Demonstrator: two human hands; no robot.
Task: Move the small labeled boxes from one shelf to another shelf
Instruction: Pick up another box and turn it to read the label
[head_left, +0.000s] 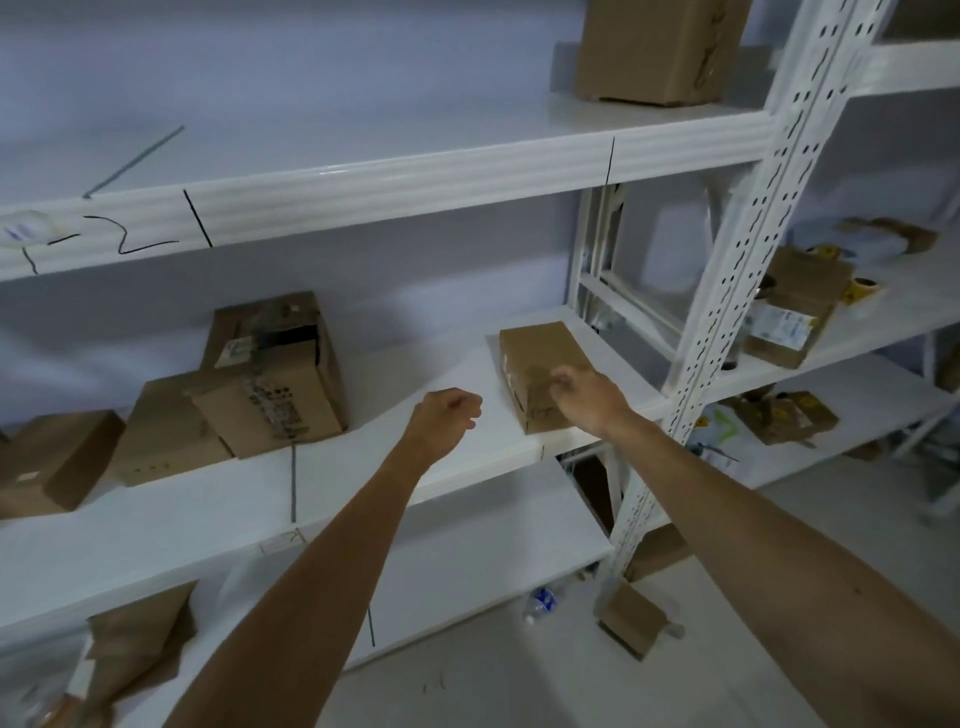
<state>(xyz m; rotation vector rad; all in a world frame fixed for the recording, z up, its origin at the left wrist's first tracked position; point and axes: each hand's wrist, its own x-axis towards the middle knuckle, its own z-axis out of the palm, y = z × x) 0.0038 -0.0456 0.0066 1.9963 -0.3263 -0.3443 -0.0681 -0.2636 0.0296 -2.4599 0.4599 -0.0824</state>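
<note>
Reaching over the white metal middle shelf (363, 467), the left hand (449, 410) hangs curled with its grip narrow and holding nothing, while the right hand (584, 395) rests loose-fingered on the near end of the small brown cardboard box (540, 374), grip not closed. Further left sit a torn, open brown carton (275, 374) and two plain brown cartons (57, 457) by the pale wall. Rightward stands a perforated white upright post (737, 291), with cluttered shelves beyond and a plastic bottle (540, 603) on the floor.
</note>
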